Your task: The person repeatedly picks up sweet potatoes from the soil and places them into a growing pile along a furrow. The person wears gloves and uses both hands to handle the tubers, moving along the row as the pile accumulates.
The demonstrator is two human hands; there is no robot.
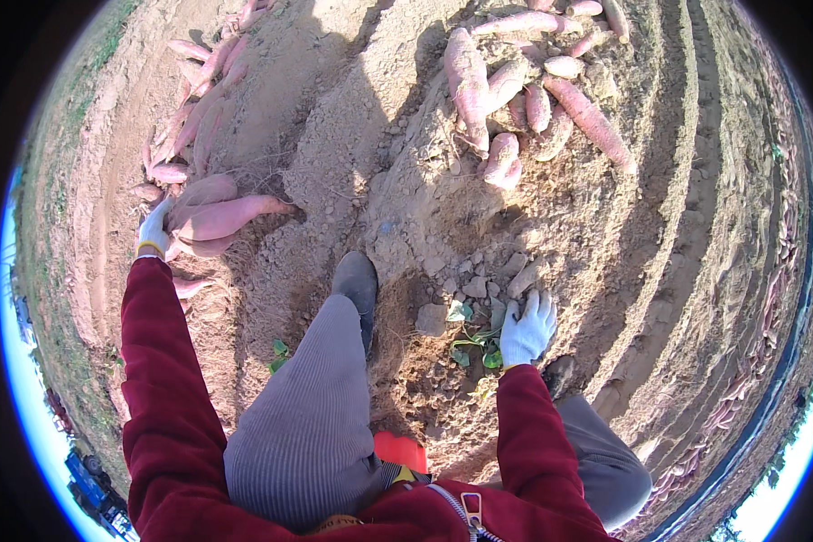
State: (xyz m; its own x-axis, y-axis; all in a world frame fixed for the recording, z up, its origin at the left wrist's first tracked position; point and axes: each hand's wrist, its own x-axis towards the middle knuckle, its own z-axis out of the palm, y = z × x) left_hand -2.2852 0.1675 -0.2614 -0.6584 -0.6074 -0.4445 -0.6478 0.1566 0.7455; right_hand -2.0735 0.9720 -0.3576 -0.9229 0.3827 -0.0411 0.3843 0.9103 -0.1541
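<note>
My left hand, in a white knit glove with a yellow cuff edge, grips the near-left end of a cluster of large pink sweet potatoes. Its fingertips are partly hidden behind them. The cluster lies at the near end of a row of sweet potatoes. On the right, my right hand, gloved the same way, is spread over the loose soil with nothing in it. Green vine leaves lie just left of that hand, and soil clods sit above it.
A pile of soil-covered sweet potatoes lies ahead on the right. My dark boot stands between my hands. Something red shows below me. Ridged soil runs along the right, and a blue vehicle stands far left.
</note>
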